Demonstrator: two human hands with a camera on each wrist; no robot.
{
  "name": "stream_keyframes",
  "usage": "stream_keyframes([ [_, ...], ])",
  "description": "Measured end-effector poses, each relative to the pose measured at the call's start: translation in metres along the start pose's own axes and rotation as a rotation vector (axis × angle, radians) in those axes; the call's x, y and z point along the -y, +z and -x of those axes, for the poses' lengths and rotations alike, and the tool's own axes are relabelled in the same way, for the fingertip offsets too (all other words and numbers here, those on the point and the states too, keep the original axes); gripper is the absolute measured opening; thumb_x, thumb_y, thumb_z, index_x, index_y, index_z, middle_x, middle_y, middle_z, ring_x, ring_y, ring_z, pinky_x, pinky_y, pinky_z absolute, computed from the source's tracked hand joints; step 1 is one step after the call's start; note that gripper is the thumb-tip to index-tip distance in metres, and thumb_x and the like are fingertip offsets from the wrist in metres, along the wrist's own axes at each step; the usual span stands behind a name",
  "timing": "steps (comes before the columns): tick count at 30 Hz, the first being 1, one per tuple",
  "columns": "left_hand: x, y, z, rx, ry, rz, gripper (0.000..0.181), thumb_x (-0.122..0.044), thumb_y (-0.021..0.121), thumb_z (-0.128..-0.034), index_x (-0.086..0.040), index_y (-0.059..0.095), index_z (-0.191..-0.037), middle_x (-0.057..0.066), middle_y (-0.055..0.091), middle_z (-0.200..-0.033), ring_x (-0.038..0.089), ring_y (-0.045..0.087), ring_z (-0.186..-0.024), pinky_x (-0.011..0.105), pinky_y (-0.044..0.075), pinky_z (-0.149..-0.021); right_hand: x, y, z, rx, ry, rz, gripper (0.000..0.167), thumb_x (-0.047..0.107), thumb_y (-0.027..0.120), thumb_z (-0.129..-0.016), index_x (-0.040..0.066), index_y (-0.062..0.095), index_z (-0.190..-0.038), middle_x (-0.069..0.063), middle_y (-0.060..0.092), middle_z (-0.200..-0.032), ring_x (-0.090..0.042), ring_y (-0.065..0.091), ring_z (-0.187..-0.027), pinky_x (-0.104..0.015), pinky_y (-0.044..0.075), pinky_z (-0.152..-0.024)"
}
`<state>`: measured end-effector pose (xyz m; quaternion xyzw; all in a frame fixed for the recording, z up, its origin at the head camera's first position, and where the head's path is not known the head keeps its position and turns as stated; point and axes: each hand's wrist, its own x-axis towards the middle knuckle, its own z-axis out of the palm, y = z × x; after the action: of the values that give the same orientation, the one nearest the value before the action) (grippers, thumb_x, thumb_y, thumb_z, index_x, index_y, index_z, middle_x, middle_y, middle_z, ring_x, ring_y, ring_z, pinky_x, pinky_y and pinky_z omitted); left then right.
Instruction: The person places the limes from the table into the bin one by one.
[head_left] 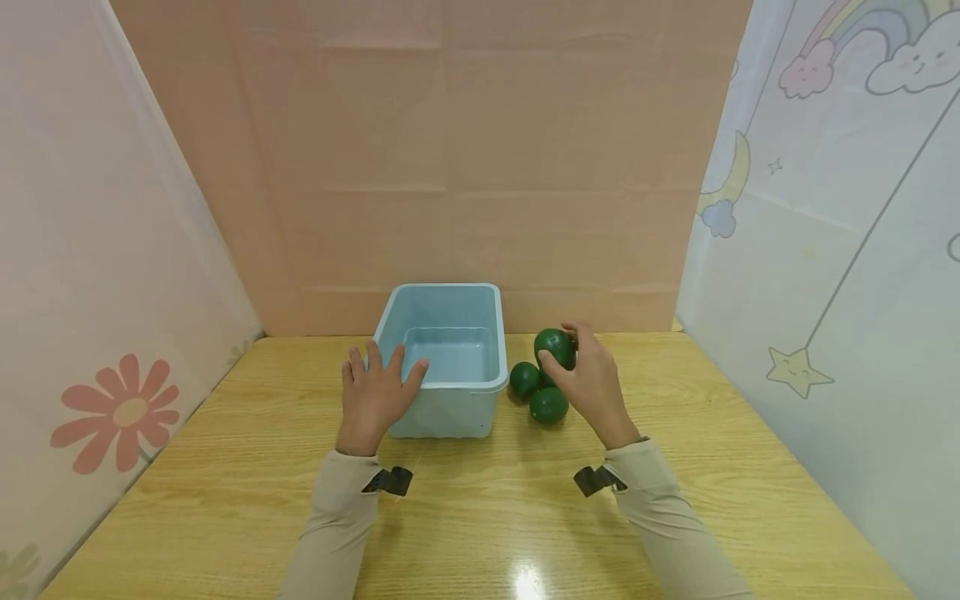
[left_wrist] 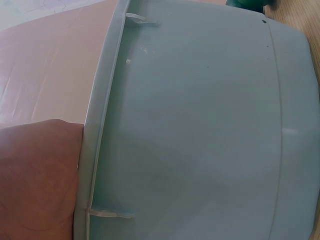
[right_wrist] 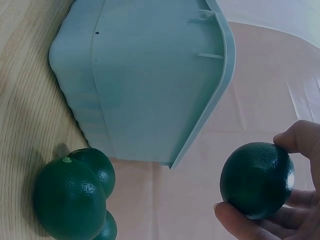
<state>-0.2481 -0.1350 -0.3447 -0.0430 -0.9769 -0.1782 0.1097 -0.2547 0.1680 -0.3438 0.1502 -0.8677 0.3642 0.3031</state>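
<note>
My right hand (head_left: 592, 379) pinches a glossy, dark green round fruit (right_wrist: 256, 180) between thumb and fingers, lifted above the others. Below it, on the table, sit a dark green fruit (head_left: 549, 406) nearest me and another (head_left: 525, 379) close to the box; a third (right_wrist: 107, 227) is partly hidden behind them. A light blue plastic box (head_left: 442, 412) stands to their left, its inside showing bare. My left hand (head_left: 375, 400) lies over the box's near left rim, fingers spread and fairly straight. Only part of that hand shows in the left wrist view.
The wooden table (head_left: 480, 508) carries the box and fruits. A brown paper-like backdrop (head_left: 465, 167) rises behind the box. Patterned pale sheets hang along the left (head_left: 112, 292) and right (head_left: 832, 250) sides. Each wrist wears a black strap with a small mount.
</note>
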Motion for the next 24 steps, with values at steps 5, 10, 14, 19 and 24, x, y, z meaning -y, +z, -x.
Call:
stream_keyframes([
  [5,0.0,-0.0006,0.0,0.005,-0.001,-0.002,0.068,-0.054,0.038,-0.1051,-0.006,0.039,-0.154,0.039,0.017,-0.156,0.062,0.005,-0.143,0.069,0.009,-0.114,0.0011,0.0006,0.0004,-0.002,0.004,-0.008,0.053,0.023,0.074,-0.092,-0.002,0.05,-0.132,-0.024,0.065,-0.111,-0.036,0.065,-0.094,-0.051,0.055,-0.074],
  [10,-0.0002,-0.002,0.0003,0.005,0.004,-0.003,0.067,-0.053,0.038,-0.1053,-0.006,0.039,-0.153,0.039,0.018,-0.156,0.062,0.006,-0.143,0.07,0.01,-0.114,0.0012,0.0019,0.0,0.002,-0.001,-0.011,0.053,0.023,0.073,-0.092,-0.002,0.049,-0.132,-0.025,0.064,-0.115,-0.038,0.064,-0.099,-0.054,0.055,-0.077],
  [14,-0.0003,-0.0023,0.0001,0.008,0.004,0.003,0.067,-0.053,0.038,-0.1053,-0.006,0.039,-0.154,0.039,0.016,-0.156,0.062,0.005,-0.143,0.069,0.009,-0.114,0.0001,0.0034,-0.0004,0.004,-0.008,-0.006,0.052,0.022,0.072,-0.093,-0.003,0.049,-0.132,-0.026,0.063,-0.119,-0.039,0.064,-0.102,-0.055,0.054,-0.08],
  [19,0.0002,-0.0017,-0.0005,0.004,0.006,0.002,0.067,-0.053,0.038,-0.1053,-0.006,0.039,-0.154,0.04,0.016,-0.156,0.062,0.005,-0.143,0.069,0.009,-0.114,0.0012,0.0047,-0.0007,0.003,-0.01,-0.011,0.05,0.022,0.072,-0.093,-0.003,0.051,-0.131,-0.025,0.063,-0.122,-0.039,0.063,-0.104,-0.055,0.054,-0.081],
  [24,0.0006,-0.0017,-0.0002,0.007,0.004,0.001,0.067,-0.053,0.038,-0.1053,-0.006,0.039,-0.154,0.04,0.017,-0.156,0.062,0.006,-0.143,0.07,0.009,-0.114,0.0036,0.006,0.0001,-0.004,-0.022,-0.011,0.049,0.021,0.074,-0.091,-0.002,0.053,-0.129,-0.023,0.064,-0.12,-0.037,0.063,-0.102,-0.053,0.055,-0.08],
])
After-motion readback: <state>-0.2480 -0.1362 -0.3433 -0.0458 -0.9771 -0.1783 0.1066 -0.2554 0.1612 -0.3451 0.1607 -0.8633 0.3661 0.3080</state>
